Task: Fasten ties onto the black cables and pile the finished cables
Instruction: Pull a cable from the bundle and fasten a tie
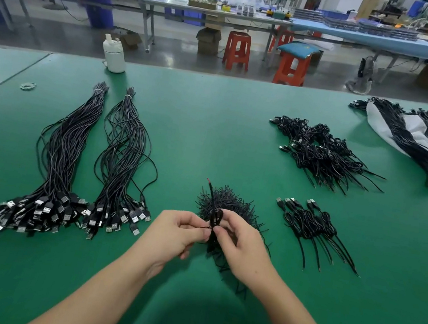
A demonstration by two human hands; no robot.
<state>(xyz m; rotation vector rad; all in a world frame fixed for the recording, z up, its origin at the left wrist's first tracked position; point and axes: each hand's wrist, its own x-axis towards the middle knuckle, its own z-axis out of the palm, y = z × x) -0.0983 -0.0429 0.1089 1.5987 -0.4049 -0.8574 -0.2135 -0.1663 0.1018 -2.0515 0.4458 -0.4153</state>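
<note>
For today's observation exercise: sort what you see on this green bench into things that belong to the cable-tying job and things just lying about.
Job:
left hand
right hand
looped cable being tied
heap of ties
untied cable bundles
finished piles

Lying about:
white bottle
rubber bands

Bright even overhead light, soft sheen on green table (211, 133) toward far edge. Dark soft shadow at near edge under arms. Wide-angle bend at corners, background workshop bit soft, hands sharp enough.
</note>
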